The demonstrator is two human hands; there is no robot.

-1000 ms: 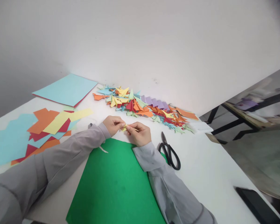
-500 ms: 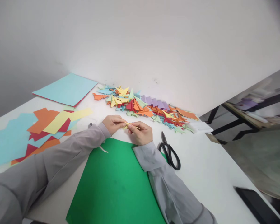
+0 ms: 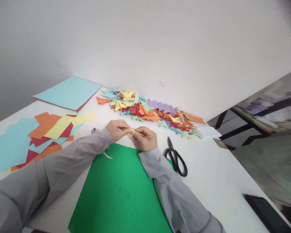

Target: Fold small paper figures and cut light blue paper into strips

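A small folded piece of yellow paper (image 3: 137, 132) is pinched between my two hands, seen nearly edge-on and largely covered by fingers. My left hand (image 3: 117, 129) grips its left end, thumb and fingertips together. On the other end, my right hand (image 3: 146, 138) closes with thumb and forefinger. Both hands are just beyond the far edge of a large green sheet (image 3: 118, 191). Behind them lies a long pile of small folded paper shapes (image 3: 140, 110) in several colours. Black-handled scissors (image 3: 176, 160) rest to the right of my right wrist.
Loose paper pieces (image 3: 55, 129) in orange, yellow, red and blue spread over the left side. A light-blue sheet (image 3: 70, 92) lies at the back left. A white packet (image 3: 208, 132) sits at the back right, and a dark flat device (image 3: 265, 212) near the right edge.
The yellow paper has turned in my fingers, now showing as a thin edge. My right hand has shifted very slightly left; the rest is unchanged.
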